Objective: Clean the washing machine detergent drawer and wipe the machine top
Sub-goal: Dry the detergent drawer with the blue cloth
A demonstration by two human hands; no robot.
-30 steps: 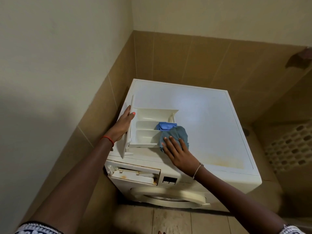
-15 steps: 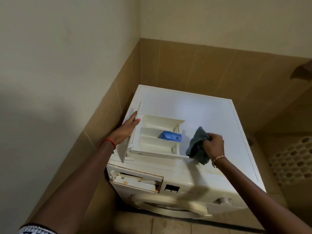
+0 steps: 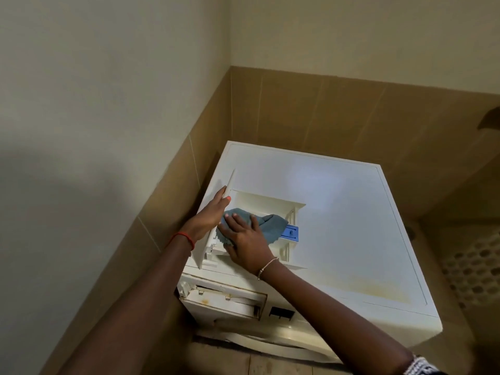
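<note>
The white detergent drawer lies pulled out on the left of the washing machine top, with its front panel facing the left wall. My left hand holds that front panel at its edge. My right hand presses a grey-blue cloth flat into the drawer's compartments, fingers spread. A blue insert shows just to the right of the cloth.
The machine stands in a corner, with tan tiled walls close on the left and behind. The empty drawer slot gapes in the front panel below my arms. A yellowish stain marks the top near its front edge.
My right hand has brought the cloth from the machine top, right of the drawer, leftwards into the drawer and now presses it flat. The left hand has kept its hold.
</note>
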